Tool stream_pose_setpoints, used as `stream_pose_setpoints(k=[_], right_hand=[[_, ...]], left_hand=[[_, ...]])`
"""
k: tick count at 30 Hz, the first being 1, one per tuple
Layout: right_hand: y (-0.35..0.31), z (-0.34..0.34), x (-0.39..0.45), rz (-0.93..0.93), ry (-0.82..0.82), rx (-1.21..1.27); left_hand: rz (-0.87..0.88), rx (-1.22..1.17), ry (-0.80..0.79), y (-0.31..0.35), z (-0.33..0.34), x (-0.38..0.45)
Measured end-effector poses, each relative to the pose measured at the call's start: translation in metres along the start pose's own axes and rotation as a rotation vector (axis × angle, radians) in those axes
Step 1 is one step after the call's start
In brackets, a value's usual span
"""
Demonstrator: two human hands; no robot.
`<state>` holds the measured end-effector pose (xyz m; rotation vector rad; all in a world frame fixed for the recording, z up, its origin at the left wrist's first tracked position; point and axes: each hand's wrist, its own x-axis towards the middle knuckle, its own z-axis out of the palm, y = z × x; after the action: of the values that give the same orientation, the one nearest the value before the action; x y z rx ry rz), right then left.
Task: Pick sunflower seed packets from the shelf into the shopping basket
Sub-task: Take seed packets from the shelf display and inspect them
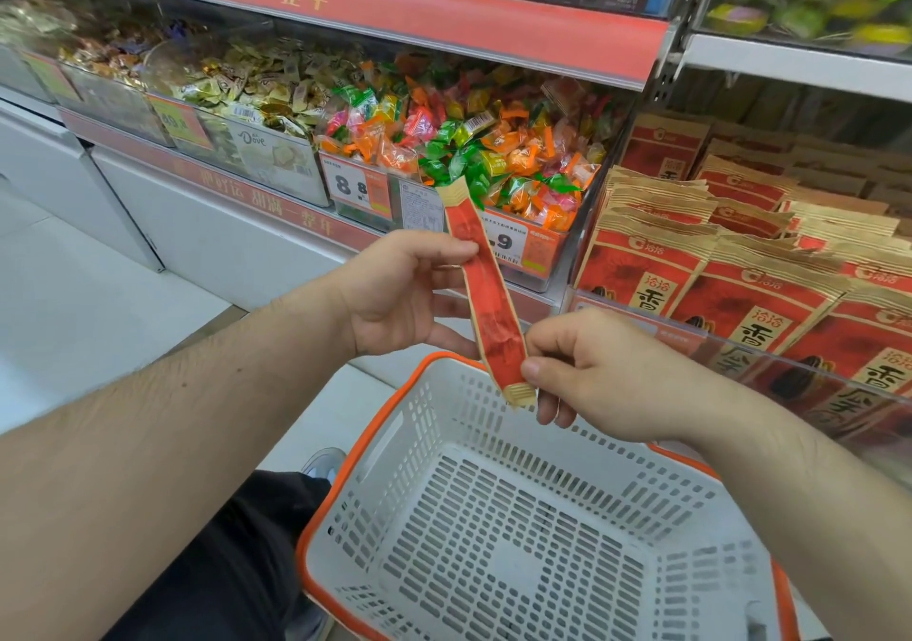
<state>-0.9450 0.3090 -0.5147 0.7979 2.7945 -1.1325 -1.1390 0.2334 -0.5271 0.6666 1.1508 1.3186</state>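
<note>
- Nearest to us sits the shopping basket [518, 517], white slotted plastic with an orange rim, and we see nothing lying in it.
- Left of the basket we see a dark trouser leg [237, 566] and the toe of a shoe [323, 463] on the pale floor [74, 305].
- Just above the basket's far rim, our right hand [607, 374] pinches the lower end of a red seed packet [486, 290] between thumb and curled fingers.
- Our left hand [399, 295] holds the same packet higher up, thumb against its edge and fingers curled behind it.
- The packet is seen edge-on and slanted, its tan top end up toward the candy and its bottom end over the basket.
- To the right, behind a clear rail, the shelf [799, 63] carries rows of matching red and tan seed packets [740, 265], overlapping and leaning back.
- Farther back and left, clear bins hold bright wrapped candy [474, 147] and paler sweets [256, 83], with price tags [355, 189] on the fronts.
</note>
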Motion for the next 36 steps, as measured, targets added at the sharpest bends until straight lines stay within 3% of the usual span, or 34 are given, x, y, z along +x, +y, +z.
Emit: stream_pose_setpoints(k=[13,17,21,23,28,31,36], right_hand=[[0.002,-0.003,-0.001,0.016,-0.007,0.214],[0.012,-0.001,0.004,0.162,0.133,0.388],[0.014,0.006,0.006,0.12,-0.013,0.595],[0.012,0.008,0.006,0.087,0.001,0.667],[0.01,0.015,0.009,0.064,0.21,0.435],[0.013,0.015,0.01,0.092,0.248,0.313],[0.01,0.006,0.005,-0.004,0.343,0.465]], left_hand=[[-0.015,-0.002,-0.013,0.0,-0.002,-0.001],[0.003,-0.004,-0.158,0.0,-0.005,-0.003],[0.035,-0.028,-0.299,-0.003,-0.006,-0.001],[0.043,-0.05,-0.309,-0.003,-0.006,0.0],[0.059,0.013,-0.2,0.0,-0.005,-0.001],[0.136,0.09,-0.087,-0.001,-0.002,-0.001],[0.149,0.144,-0.071,-0.002,0.001,-0.002]])
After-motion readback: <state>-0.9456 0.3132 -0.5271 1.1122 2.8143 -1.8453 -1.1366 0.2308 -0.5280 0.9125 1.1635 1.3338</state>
